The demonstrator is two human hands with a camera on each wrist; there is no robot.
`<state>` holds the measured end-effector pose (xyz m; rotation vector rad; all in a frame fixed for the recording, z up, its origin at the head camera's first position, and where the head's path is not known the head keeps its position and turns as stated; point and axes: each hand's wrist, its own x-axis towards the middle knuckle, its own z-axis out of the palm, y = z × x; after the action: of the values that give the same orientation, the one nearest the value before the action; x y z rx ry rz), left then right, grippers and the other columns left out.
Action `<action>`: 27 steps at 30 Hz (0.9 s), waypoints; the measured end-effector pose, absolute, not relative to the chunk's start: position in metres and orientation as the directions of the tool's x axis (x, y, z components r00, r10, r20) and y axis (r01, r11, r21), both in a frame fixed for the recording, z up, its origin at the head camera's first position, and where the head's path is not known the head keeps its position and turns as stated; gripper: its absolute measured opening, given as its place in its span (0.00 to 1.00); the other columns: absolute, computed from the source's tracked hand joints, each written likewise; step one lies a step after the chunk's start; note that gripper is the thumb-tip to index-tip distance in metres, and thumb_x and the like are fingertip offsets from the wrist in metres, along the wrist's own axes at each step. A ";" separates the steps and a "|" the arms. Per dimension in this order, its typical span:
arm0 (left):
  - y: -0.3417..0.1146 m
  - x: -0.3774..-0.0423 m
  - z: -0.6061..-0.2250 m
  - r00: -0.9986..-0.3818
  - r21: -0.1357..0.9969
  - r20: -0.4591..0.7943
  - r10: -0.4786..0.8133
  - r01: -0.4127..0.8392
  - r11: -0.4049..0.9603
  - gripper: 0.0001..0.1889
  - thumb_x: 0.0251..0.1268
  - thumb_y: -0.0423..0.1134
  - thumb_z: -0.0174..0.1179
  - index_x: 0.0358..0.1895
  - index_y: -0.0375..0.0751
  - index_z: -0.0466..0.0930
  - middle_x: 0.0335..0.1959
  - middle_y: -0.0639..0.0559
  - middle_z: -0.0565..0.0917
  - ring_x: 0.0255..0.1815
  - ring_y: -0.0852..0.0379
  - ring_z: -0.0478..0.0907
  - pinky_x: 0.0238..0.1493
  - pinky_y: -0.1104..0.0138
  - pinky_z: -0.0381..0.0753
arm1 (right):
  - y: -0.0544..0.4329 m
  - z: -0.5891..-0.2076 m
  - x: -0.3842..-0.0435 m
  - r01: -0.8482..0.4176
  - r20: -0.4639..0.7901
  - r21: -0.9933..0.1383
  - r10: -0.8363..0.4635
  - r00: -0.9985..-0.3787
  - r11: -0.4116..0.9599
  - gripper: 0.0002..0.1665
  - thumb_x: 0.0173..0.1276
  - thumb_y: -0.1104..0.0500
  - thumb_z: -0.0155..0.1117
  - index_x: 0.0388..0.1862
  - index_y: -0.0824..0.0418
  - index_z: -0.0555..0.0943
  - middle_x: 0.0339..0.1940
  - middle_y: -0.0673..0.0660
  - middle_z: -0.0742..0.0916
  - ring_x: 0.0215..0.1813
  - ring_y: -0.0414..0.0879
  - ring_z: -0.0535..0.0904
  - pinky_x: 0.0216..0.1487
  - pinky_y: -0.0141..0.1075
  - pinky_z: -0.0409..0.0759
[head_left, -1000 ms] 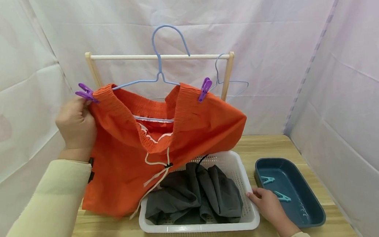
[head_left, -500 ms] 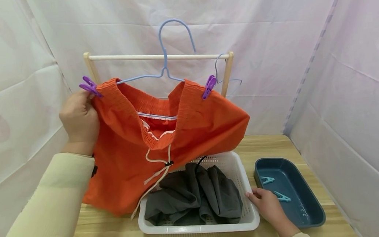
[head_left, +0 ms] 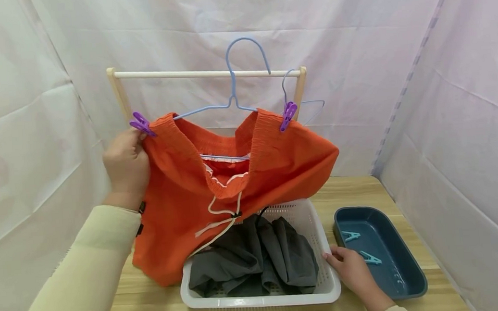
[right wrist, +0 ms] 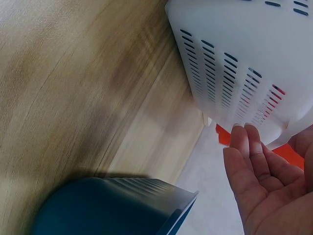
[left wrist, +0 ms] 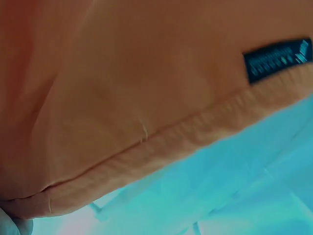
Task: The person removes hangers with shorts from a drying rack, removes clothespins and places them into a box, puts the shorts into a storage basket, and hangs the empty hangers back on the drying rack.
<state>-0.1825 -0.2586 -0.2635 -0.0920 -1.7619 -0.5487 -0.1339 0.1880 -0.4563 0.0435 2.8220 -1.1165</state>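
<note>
My left hand [head_left: 125,161] grips the waistband corner of a pair of orange shorts [head_left: 172,180], just below a purple clothespin [head_left: 142,123]. A second purple clothespin [head_left: 288,116] clips the waistband's other side. Inside the waist sits a blue hanger [head_left: 232,87], its hook up in front of the rack's bar. Cream drawstrings dangle from the shorts. In the left wrist view the orange cloth [left wrist: 122,98] with a dark label fills most of the picture. My right hand [head_left: 351,269] holds the right rim of a white basket [head_left: 263,299], thumb on the rim, fingers [right wrist: 239,166] below it outside.
Dark grey cloth [head_left: 256,256] lies bunched in the basket. A dark blue tray [head_left: 395,256] with light blue clothespins [head_left: 371,258] stands to the right. Behind is a wooden rack [head_left: 161,75], with another blue hanger [head_left: 284,88] at its right end. White sheets surround the table [head_left: 346,187].
My left hand has carried the shorts and hanger to the right; they rose slightly, then sank again. The right hand and the basket have stayed nearly still.
</note>
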 end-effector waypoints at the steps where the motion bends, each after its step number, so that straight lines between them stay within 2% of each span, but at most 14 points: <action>1: -0.256 -0.183 -0.266 -0.272 0.311 0.936 -0.222 0.352 0.883 0.13 0.70 0.31 0.51 0.26 0.28 0.76 0.23 0.32 0.77 0.28 0.32 0.74 0.30 0.45 0.69 | 0.188 -0.456 -0.134 0.065 -0.109 -0.679 -0.013 -0.994 0.731 0.19 0.69 0.57 0.62 0.51 0.71 0.80 0.38 0.59 0.87 0.35 0.45 0.83 0.35 0.41 0.83; 7: -0.245 -0.183 -0.283 -0.290 0.304 0.936 -0.200 0.377 0.875 0.11 0.67 0.27 0.52 0.25 0.28 0.76 0.23 0.34 0.79 0.26 0.34 0.75 0.28 0.47 0.71 | 0.187 -0.457 -0.133 0.054 -0.101 -0.679 -0.020 -0.995 0.732 0.19 0.69 0.57 0.62 0.50 0.72 0.81 0.38 0.59 0.87 0.36 0.45 0.83 0.35 0.41 0.83; 15: -0.239 -0.182 -0.300 -0.331 0.294 0.928 -0.172 0.365 0.883 0.10 0.66 0.27 0.54 0.25 0.29 0.74 0.21 0.33 0.76 0.25 0.34 0.74 0.27 0.47 0.71 | 0.187 -0.455 -0.131 0.047 -0.091 -0.679 -0.021 -0.996 0.733 0.18 0.69 0.58 0.62 0.48 0.72 0.81 0.35 0.58 0.87 0.34 0.44 0.82 0.34 0.40 0.82; 21: -0.237 -0.182 -0.311 -0.330 0.292 0.928 -0.173 0.357 0.887 0.08 0.64 0.28 0.57 0.26 0.28 0.77 0.22 0.34 0.78 0.24 0.34 0.75 0.26 0.47 0.72 | 0.187 -0.455 -0.130 0.042 -0.083 -0.677 -0.019 -0.996 0.735 0.18 0.68 0.58 0.63 0.48 0.72 0.81 0.35 0.57 0.87 0.33 0.44 0.82 0.33 0.39 0.82; 27: -0.230 -0.178 -0.323 -0.349 0.305 0.920 -0.181 0.344 0.888 0.06 0.63 0.26 0.57 0.29 0.28 0.80 0.25 0.34 0.81 0.27 0.34 0.78 0.30 0.46 0.77 | 0.187 -0.455 -0.130 0.058 -0.095 -0.672 -0.007 -0.995 0.738 0.19 0.68 0.57 0.63 0.49 0.73 0.81 0.34 0.57 0.87 0.33 0.43 0.82 0.32 0.38 0.81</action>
<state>-0.1780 -0.2297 -0.3228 -0.1215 -1.8510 -0.5427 -0.1303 0.1866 -0.4553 0.0418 2.8436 -1.1034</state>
